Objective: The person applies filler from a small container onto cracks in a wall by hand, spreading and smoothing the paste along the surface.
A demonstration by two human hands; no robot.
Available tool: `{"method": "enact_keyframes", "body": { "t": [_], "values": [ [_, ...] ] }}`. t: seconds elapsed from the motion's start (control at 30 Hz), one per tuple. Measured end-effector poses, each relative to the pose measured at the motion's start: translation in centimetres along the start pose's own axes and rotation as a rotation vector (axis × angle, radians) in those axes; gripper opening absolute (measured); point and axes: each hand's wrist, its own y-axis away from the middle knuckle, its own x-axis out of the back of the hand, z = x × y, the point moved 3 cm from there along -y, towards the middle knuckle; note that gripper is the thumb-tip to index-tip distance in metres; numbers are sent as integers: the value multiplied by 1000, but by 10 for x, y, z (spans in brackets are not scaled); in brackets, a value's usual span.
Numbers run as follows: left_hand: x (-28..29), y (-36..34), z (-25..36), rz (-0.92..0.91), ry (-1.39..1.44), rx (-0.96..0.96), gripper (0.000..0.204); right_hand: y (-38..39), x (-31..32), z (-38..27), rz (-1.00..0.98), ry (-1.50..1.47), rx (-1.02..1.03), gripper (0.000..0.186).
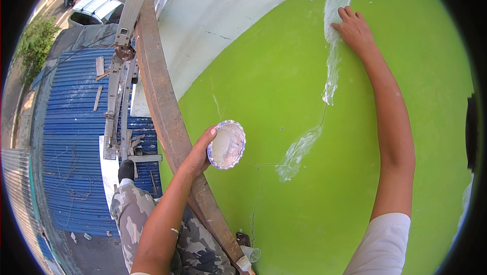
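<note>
So my left forearm (165, 219) angles up from the bottom edge, left hand (199, 153) curled in a grip, thumb (208, 135) on top. Right arm (394, 118) is stretched way up, elbow slightly bent, right hand (355, 32) back-side to view, fingers (350, 11) bent a bit, palm hidden.

Patched green wall (335, 189) and corrugated roof (76, 138) suggest an outdoor worksite.

I can't read a word, number or sign anywhere here: none on the scalloped rim of the small bowl (223, 166), none across the green wall (324, 214) up to its edges, and the white car (96, 10) shows too small to tell.
</note>
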Motion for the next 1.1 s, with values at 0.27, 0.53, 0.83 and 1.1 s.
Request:
{"method": "enact_keyframes", "body": {
  "t": [0.27, 0.53, 0.83, 1.1],
  "values": [
    [-2, -5, -2, -8, 0, -31, 73, 22, 20, 3, 108, -547, -148, 45],
    [12, -3, -6, -6, 64, -80, 69, 117, 102, -198, -293, -1660, -198, 36],
    [11, -10, -9, -16, 56, -97, 72, 183, 144, -328, -757, -1848, -67, 65],
    [12, -7, -9, 14, 5, -107, 71, 189, 138, -330, -903, -2047, -67, 58]
  ]
}}
